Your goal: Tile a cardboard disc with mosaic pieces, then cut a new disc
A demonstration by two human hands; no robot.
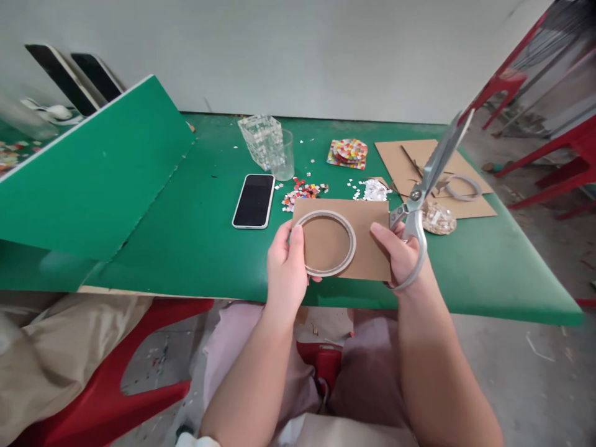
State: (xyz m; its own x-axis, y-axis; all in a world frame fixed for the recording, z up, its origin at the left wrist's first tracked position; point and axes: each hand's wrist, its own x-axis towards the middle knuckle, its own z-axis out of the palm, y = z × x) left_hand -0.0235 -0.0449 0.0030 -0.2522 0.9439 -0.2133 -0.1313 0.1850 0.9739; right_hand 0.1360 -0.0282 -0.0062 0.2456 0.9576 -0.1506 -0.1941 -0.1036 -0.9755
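Note:
My left hand (287, 266) pinches a grey ring (342, 264) against a brown cardboard square (372, 233), holding both just above the near edge of the green table (195, 236). My right hand (404, 254) grips large metal scissors (431, 171) through a handle loop; its thumb rests on the cardboard's right side. The blades point up and to the right, closed.
A black phone (254, 200) lies left of the cardboard. Behind it are small mosaic tiles (302, 191), a clear cup (282, 155), a clear box (261, 139), tiled coasters (349, 153) and a cardboard sheet (479, 205) bearing another ring (462, 187). A green board (93, 167) leans at left; red chairs stand right.

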